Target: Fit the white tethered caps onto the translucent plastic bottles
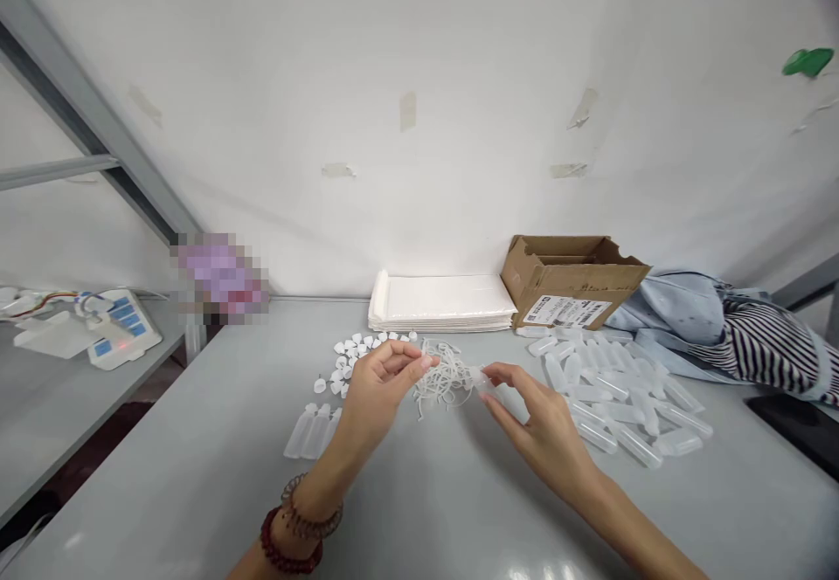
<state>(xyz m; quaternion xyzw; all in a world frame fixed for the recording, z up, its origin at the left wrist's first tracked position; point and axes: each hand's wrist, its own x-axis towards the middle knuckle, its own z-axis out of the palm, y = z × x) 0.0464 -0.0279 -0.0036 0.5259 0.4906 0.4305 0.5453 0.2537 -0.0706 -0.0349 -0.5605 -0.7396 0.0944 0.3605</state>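
My right hand [534, 414] pinches a small translucent plastic bottle [481, 379] between thumb and fingers, its neck end turned to the left. My left hand [386, 379] is closed, thumb and fingertips pressed together over a pile of thin white tubes [442, 375]; whatever it pinches is too small to make out. Behind and left of this hand lie several small white caps [347, 353]. Partly hidden by my left wrist, a few translucent bottles with necks [308, 431] lie side by side.
Many loose translucent bottles [609, 388] lie on the grey table [419, 510] at right. Against the wall are a stack of white packets [446, 300] and an open cardboard box [577, 279]. Cloth [695, 318] and a dark flat object [796, 431] lie far right.
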